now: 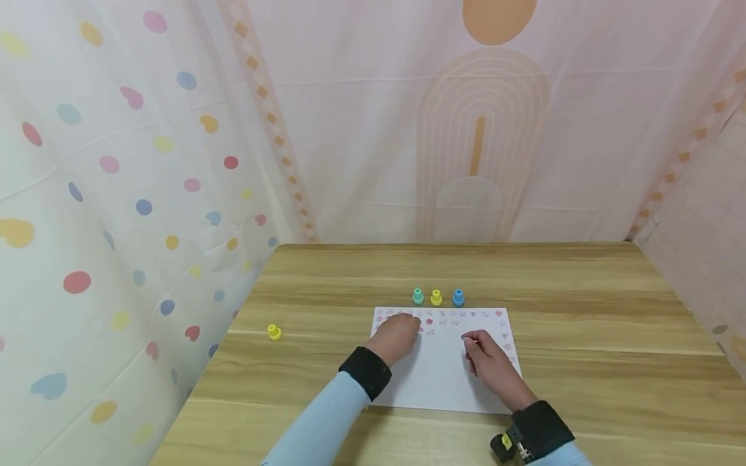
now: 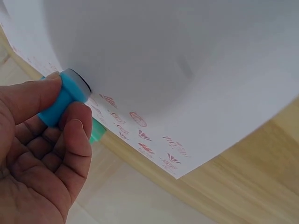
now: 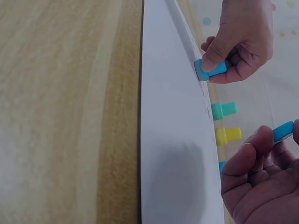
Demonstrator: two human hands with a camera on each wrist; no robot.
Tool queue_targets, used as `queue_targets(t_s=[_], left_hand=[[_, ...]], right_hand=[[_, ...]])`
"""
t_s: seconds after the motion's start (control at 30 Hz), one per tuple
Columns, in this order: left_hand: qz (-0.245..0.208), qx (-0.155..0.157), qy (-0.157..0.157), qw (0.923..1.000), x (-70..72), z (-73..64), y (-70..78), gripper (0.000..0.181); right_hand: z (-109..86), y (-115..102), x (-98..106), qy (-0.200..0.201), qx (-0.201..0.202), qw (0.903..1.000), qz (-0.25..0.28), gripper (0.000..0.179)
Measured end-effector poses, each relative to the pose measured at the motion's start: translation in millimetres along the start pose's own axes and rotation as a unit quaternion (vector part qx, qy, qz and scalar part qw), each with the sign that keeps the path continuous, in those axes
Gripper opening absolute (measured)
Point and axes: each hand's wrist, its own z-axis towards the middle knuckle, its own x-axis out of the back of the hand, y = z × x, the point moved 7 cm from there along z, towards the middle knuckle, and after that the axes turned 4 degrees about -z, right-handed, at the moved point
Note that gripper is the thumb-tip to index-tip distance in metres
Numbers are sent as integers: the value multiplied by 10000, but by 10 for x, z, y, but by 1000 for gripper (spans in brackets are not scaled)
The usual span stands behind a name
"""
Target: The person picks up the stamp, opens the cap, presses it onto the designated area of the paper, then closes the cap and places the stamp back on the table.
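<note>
A small blue stamp [image 2: 63, 100] is pinched between the thumb and fingers of my left hand [image 1: 396, 338]. Its grey stamping end faces the white paper [image 1: 443, 382], close over the upper left part in the head view. Rows of small red prints [image 2: 138, 119] run along the paper's edges. Over the paper's right side, my right hand [image 1: 492, 367] pinches a small blue cap [image 3: 283, 131] between thumb and fingertips, as the right wrist view shows.
Just beyond the paper stand a green stamp [image 1: 418, 296], a yellow stamp [image 1: 436, 298] and another blue stamp [image 1: 458, 298]. A second yellow stamp [image 1: 274, 332] stands apart at the left of the wooden table [image 1: 606, 310]. Patterned curtains [image 1: 361, 129] hang behind it.
</note>
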Motion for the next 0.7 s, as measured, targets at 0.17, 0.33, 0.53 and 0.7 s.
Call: queue_targets(t_s=[0.17,0.33,0.53,0.7], left_hand=[[30,-5,38,10000,-5,3,-7,12],[57,11,3,10000,5,-4,-4,13],[134,13,-101,9999,14,-5,5,17],[270,-56,-98,9996,68,-14,9,12]], right_hand=[[9,2,0,-6,-29,10000,34,30],[3,3,8,5,-61,10000,18,31],[-6,9,13,13,-61,10000,31,30],[-10,0,9,33,-43,10000,29,30]])
